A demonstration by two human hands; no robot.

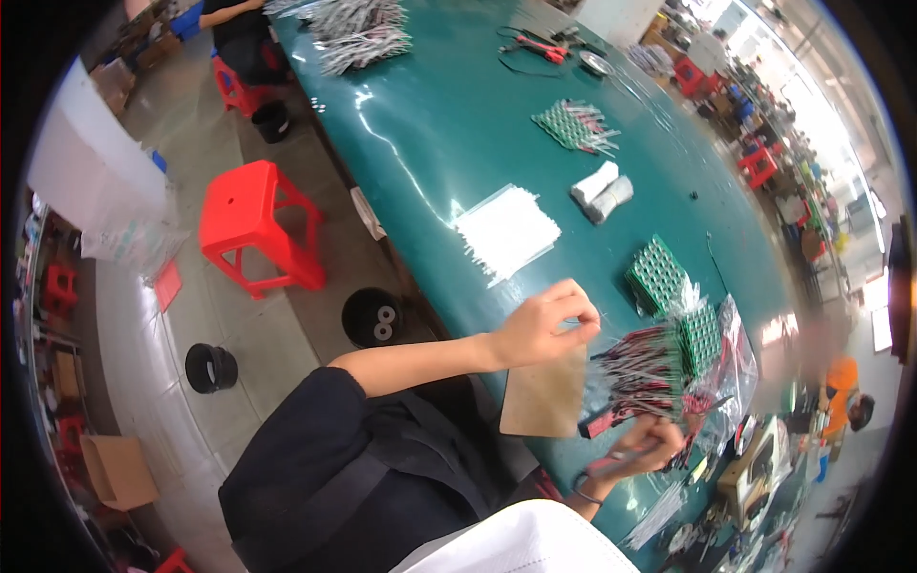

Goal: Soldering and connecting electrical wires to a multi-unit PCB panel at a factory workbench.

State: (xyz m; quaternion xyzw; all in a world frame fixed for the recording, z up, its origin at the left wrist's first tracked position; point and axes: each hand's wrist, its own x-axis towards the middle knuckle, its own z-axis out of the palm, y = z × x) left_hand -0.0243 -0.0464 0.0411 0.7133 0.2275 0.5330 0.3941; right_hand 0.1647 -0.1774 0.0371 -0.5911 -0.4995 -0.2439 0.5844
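Observation:
My left hand [549,323] is over the green table [430,181], its fingers curled into a pinch. What it pinches, if anything, is too small to make out. Under it lies a flat tan sheet [543,396]. Nearer the lower right, my right hand [651,445] has its fingers closed beside a bundle of thin red, black and grey wires [638,368]. Anything between those fingers is hidden or blurred. Past the wires are a stack of green perforated boards [700,341] and another green stack [656,272]. A clear plastic bag [737,368] lies against them.
White thin strips [508,234] lie mid-table, near two wrapped grey-white rolls [604,193]. Farther off are green boards with wires [577,127], a red-handled tool [546,50] and a pile of grey strips [358,33]. A red stool [250,215] and black bins [210,369] stand left.

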